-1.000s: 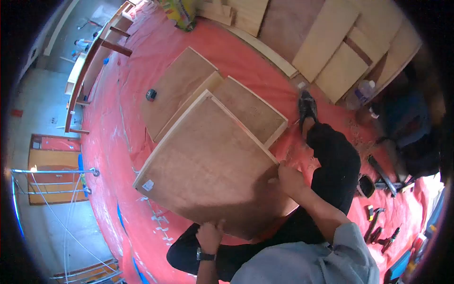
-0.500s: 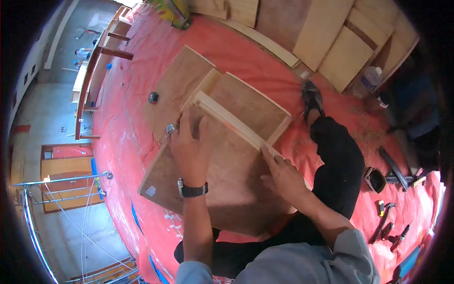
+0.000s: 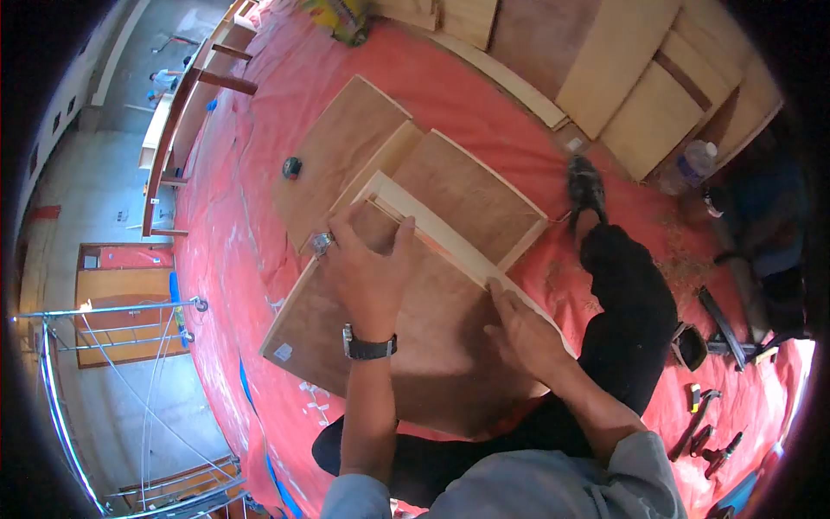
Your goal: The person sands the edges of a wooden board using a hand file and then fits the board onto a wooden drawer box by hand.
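Observation:
A brown plywood panel [image 3: 415, 346] leans over my lap, with a pale wooden strip [image 3: 450, 244] along its upper edge. My left hand [image 3: 367, 272], with a watch and a ring, grips the panel's upper left corner. Its thumb points at the strip and is spread from the index finger; the other fingertips are hidden past the edge. My right hand [image 3: 527, 337] holds the panel's right part, fingers along the strip and thumb on the panel face. Beyond the strip lie a second panel [image 3: 471, 195] with a pale rim and another flat board [image 3: 354, 130].
Red sheeting [image 3: 229, 225] covers the floor. A small dark round object [image 3: 292, 168] rests on the left board. Wooden boards [image 3: 631, 78] and a plastic bottle [image 3: 694, 163] are at upper right. A hammer [image 3: 696, 424] and a drill-like tool [image 3: 722, 454] lie lower right. Scaffolding [image 3: 112, 311] stands left.
My left thumb has swung out from the index finger toward the strip. The panels sit slightly further right in view as the camera has shifted. My right hand keeps its place on the edge.

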`<state>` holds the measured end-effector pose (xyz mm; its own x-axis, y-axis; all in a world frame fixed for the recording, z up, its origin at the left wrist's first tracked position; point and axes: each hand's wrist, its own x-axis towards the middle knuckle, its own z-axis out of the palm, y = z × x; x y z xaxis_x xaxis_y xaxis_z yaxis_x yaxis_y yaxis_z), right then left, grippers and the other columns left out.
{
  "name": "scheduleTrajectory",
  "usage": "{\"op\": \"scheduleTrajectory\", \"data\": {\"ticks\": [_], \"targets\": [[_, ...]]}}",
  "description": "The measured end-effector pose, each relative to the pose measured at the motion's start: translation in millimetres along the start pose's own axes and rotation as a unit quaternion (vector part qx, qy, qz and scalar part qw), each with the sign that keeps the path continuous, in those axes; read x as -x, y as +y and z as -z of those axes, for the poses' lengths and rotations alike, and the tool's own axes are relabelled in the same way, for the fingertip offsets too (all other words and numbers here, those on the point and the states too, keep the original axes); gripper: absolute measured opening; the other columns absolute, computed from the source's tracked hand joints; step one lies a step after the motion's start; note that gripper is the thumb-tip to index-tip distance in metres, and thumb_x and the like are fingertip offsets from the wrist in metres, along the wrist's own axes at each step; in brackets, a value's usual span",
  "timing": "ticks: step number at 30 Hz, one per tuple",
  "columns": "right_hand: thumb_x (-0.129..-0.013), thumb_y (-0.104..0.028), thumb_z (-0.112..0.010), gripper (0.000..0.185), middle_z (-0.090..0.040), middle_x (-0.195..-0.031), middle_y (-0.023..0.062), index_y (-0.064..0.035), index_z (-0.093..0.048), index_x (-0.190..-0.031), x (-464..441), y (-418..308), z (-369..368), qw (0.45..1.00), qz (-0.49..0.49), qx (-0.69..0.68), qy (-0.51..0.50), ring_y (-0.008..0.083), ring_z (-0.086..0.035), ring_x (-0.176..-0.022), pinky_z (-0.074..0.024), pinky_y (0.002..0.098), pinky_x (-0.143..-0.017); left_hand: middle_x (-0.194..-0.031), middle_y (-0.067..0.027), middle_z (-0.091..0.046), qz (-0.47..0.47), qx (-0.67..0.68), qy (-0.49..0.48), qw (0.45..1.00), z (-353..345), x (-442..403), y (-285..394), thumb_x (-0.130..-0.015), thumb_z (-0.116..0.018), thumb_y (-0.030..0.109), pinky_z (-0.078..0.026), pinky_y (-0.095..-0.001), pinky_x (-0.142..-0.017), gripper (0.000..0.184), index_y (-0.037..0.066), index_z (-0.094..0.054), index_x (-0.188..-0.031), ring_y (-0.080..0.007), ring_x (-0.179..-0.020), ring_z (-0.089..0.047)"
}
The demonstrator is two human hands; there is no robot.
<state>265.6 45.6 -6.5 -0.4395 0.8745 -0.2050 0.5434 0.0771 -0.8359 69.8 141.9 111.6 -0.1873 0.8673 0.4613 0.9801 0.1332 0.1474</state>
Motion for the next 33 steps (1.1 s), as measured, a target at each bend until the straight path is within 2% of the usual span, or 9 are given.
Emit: {"op": "scheduleTrajectory", "data": {"ticks": [5,9,14,15,17,23,26,30,33], "targets": [[-0.094,-0.023,-0.068,0.079,-0.057,-0.125,0.0302,-0.0002,-0.026,-0.157,-5.5,5.1,-12.4,0.998,0.021,0.039,0.049,0.0478,-0.065,-0.103,-0.0558,0.0541,-0.088,-0.116,-0.0231,-0.063,-0.013,0.007,0.020,1.000,-4.8,-0.7,-0.6,-0.072,-0.090,0.044,-0.047,-0.0522,-0.091,0.076,0.001,-0.055,-0.124,-0.0422,-0.109,-0.059],[-0.093,-0.024,-0.070,0.078,-0.060,-0.116,0.0271,0.0002,-0.029,-0.154,-10.5,-4.6,-11.2,0.997,-0.011,0.053,0.054,0.0450,-0.068,-0.093,-0.0575,0.0531,-0.078,-0.115,-0.0236,-0.063,-0.010,0.017,0.033,0.999,-14.8,0.4,-1.1,-0.070,-0.090,0.039,-0.045,-0.0525,-0.093,0.076,-0.001,-0.053,-0.123,-0.0430,-0.110,-0.059],[-0.091,-0.023,-0.072,0.077,-0.061,-0.113,0.0262,0.0007,-0.030,-0.151,-16.9,-4.8,-12.7,0.996,-0.039,0.079,0.019,0.0440,-0.070,-0.091,-0.0599,0.0512,-0.074,-0.115,-0.0240,-0.063,0.005,0.052,0.044,0.998,-20.8,-0.2,-3.9,-0.069,-0.090,0.035,-0.045,-0.0524,-0.095,0.073,0.000,-0.053,-0.122,-0.0432,-0.110,-0.059],[-0.091,-0.022,-0.073,0.077,-0.061,-0.114,0.0260,0.0009,-0.030,-0.150,-18.4,-5.3,-12.8,0.996,-0.046,0.080,0.013,0.0438,-0.070,-0.091,-0.0603,0.0508,-0.074,-0.117,-0.0221,-0.064,0.008,0.057,0.044,0.997,-21.9,-1.1,-4.4,-0.069,-0.090,0.034,-0.042,-0.0534,-0.100,0.072,0.001,-0.053,-0.121,-0.0413,-0.112,-0.059],[-0.089,-0.020,-0.074,0.078,-0.060,-0.115,0.0262,0.0018,-0.030,-0.149,-19.5,-4.4,-14.4,0.996,-0.040,0.082,0.012,0.0442,-0.070,-0.091,-0.0608,0.0503,-0.075,-0.120,-0.0184,-0.066,0.014,0.067,0.041,0.997,-22.7,-1.5,-5.0,-0.069,-0.088,0.034,-0.035,-0.0553,-0.110,0.069,0.005,-0.052,-0.121,-0.0375,-0.117,-0.059],[-0.084,-0.017,-0.078,0.084,-0.060,-0.116,0.0274,0.0031,-0.029,-0.149,-22.9,-3.4,-13.5,0.995,-0.042,0.093,-0.005,0.0450,-0.070,-0.091,-0.0602,0.0509,-0.075,-0.124,-0.0171,-0.067,0.002,0.074,0.050,0.996,-22.9,-1.1,-5.2,-0.068,-0.088,0.031,-0.036,-0.0548,-0.109,0.068,0.005,-0.053,-0.120,-0.0369,-0.119,-0.058],[-0.084,-0.015,-0.077,0.083,-0.062,-0.113,0.0289,0.0025,-0.029,-0.149,-23.3,-8.8,-10.7,0.995,-0.057,0.081,-0.015,0.0453,-0.070,-0.094,-0.0589,0.0522,-0.075,-0.114,-0.0192,-0.065,-0.020,0.065,0.065,0.996,-24.3,-1.4,-8.8,-0.067,-0.091,0.030,-0.043,-0.0512,-0.097,0.068,0.003,-0.056,-0.119,-0.0411,-0.108,-0.059],[-0.087,-0.015,-0.074,0.079,-0.063,-0.115,0.0307,-0.0009,-0.030,-0.151,-25.0,-23.5,1.0,0.993,-0.105,0.050,-0.033,0.0466,-0.068,-0.100,-0.0558,0.0539,-0.080,-0.116,-0.0188,-0.065,-0.008,0.070,0.044,0.997,-29.4,0.5,-10.1,-0.068,-0.090,0.035,-0.040,-0.0515,-0.100,0.069,0.003,-0.057,-0.119,-0.0408,-0.111,-0.058],[-0.089,-0.018,-0.073,0.074,-0.062,-0.125,0.0296,-0.0034,-0.033,-0.150,-24.0,-5.1,-8.5,0.999,-0.028,0.019,-0.004,0.0474,-0.066,-0.106,-0.0537,0.0529,-0.087,-0.122,-0.0203,-0.064,-0.009,0.038,0.041,0.998,-17.0,2.1,-13.0,-0.072,-0.088,0.040,-0.037,-0.0528,-0.107,0.068,0.003,-0.058,-0.122,-0.0408,-0.118,-0.056]]}}
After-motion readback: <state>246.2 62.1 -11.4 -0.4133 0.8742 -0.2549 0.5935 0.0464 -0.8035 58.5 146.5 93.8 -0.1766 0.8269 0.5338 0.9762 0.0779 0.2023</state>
